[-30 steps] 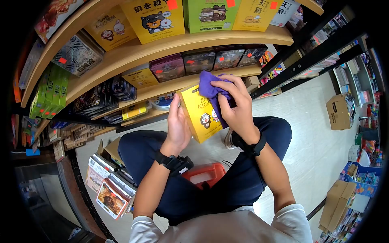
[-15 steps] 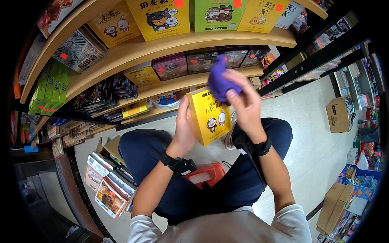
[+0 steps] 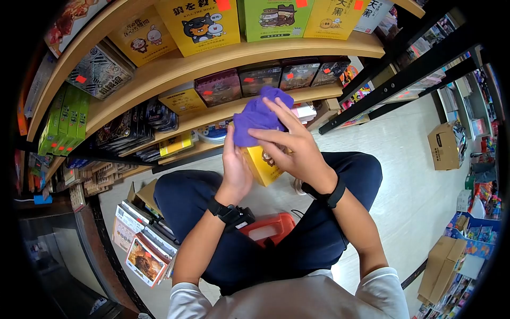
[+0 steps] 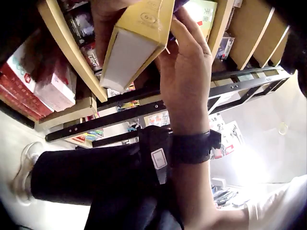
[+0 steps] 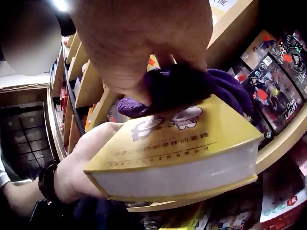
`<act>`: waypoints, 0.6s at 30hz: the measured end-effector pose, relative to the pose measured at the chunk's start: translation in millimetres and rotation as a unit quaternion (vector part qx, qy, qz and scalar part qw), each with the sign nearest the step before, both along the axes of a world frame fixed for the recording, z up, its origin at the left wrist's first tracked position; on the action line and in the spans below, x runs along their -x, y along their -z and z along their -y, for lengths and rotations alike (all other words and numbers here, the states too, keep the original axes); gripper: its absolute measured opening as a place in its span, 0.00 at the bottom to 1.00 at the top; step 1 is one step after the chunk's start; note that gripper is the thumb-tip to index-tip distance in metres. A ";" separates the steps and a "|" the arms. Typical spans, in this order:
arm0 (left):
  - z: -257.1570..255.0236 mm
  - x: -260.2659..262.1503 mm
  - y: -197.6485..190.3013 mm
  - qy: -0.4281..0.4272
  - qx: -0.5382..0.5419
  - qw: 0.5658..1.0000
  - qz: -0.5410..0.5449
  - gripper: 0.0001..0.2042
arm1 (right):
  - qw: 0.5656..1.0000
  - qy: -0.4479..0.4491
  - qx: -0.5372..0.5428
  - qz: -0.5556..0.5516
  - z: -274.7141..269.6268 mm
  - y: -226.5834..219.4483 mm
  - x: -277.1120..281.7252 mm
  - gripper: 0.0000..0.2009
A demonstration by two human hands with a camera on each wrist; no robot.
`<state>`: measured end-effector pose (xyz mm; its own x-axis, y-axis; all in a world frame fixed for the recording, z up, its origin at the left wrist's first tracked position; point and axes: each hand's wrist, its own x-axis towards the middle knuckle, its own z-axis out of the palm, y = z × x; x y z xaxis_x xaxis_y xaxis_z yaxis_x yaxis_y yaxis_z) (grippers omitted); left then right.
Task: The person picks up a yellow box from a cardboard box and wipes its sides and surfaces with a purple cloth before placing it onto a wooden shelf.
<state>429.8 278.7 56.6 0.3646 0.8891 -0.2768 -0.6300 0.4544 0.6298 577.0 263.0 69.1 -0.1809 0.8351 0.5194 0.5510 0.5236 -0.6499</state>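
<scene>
In the head view, my left hand (image 3: 237, 167) holds a yellow card-game box (image 3: 259, 166) by its left side, tilted in front of the knees. My right hand (image 3: 297, 151) holds a purple cloth (image 3: 255, 119) against the box's upper front, fingers spread over it. The cloth and fingers hide the title and part of the cartoon figures. From the right wrist, the box's white end (image 5: 177, 175) and the lower part of its printed front show, with the purple cloth (image 5: 228, 88) bunched under the right hand. The left wrist view shows the left hand (image 4: 184, 72) along the box's side.
Wooden shelves (image 3: 234, 57) with boxed games stand close ahead. An open carton of books (image 3: 146, 247) sits by the left knee. A red-orange object (image 3: 271, 229) lies on the floor between the legs. Cardboard boxes (image 3: 445, 146) stand at the right.
The purple cloth lifted off the box's top right, then came down further left, over the upper front. The left hand keeps its hold on the box.
</scene>
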 end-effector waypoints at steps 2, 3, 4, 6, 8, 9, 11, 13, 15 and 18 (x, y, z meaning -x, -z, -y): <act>0.6 -1.4 -3.3 0.002 0.004 1.000 0.005 0.27 | 0.999 0.004 -0.035 0.030 -0.5 3.8 -3.5 0.21; 0.4 0.0 -3.0 0.007 0.007 1.000 0.009 0.28 | 0.998 0.006 -0.052 0.046 -0.7 3.5 -4.8 0.22; 0.0 1.7 -2.5 0.013 0.011 1.000 0.012 0.28 | 0.998 0.003 -0.044 0.034 0.3 1.1 -4.2 0.23; -1.5 4.5 2.0 -0.009 0.017 1.000 0.024 0.27 | 1.000 -0.002 -0.025 0.007 4.7 -7.5 1.8 0.25; -3.9 7.7 9.2 -0.025 0.011 0.999 0.029 0.26 | 0.999 -0.040 -0.002 -0.019 8.0 -9.9 5.0 0.29; -5.3 9.7 11.9 -0.031 0.001 0.999 0.028 0.27 | 0.998 -0.064 0.007 -0.016 9.4 -11.0 5.5 0.29; -6.5 12.3 11.4 -0.046 0.033 0.997 0.047 0.28 | 0.995 -0.094 0.023 -0.008 12.9 -11.0 7.8 0.29; -10.1 19.9 16.9 -0.021 0.031 0.998 0.050 0.29 | 0.992 -0.121 0.028 0.002 13.4 -14.9 8.8 0.28; -13.1 21.8 17.5 0.000 0.042 0.997 0.063 0.31 | 0.988 -0.147 0.049 0.011 14.5 -16.8 7.8 0.26; -16.6 26.4 19.5 0.025 0.040 0.997 0.057 0.32 | 0.983 -0.169 0.060 0.035 13.4 -15.0 3.6 0.25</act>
<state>403.4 295.3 37.1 0.4400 0.8463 -0.3003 -0.6707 0.5320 0.5168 573.4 249.6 84.1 -0.4898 0.7761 0.3972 0.4041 0.6058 -0.6854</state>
